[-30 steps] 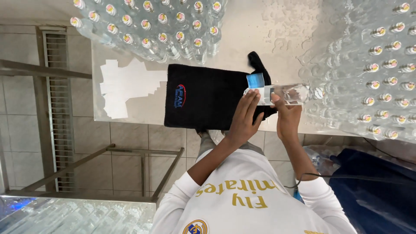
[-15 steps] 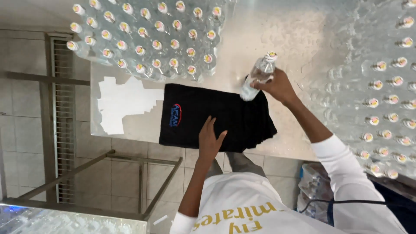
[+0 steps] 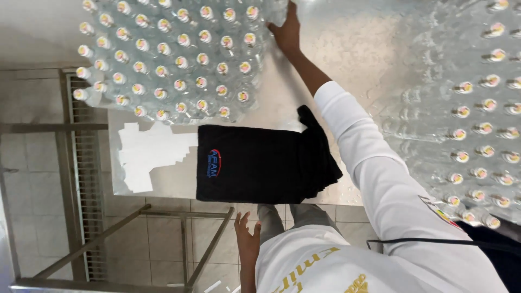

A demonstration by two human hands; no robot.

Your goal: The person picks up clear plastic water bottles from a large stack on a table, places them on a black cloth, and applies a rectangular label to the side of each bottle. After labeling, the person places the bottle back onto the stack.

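The right hand reaches to the frame's top centre, its grip laid against the near edge of the block of clear, capped plastic bottles standing upright on the steel desk; whether it clasps a bottle I cannot tell. The left hand hangs spread and empty at bottom centre, well apart.

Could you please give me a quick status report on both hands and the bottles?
Right hand stretched out onto the bottles. Left hand open, held low off the table. Black cloth folded on it.
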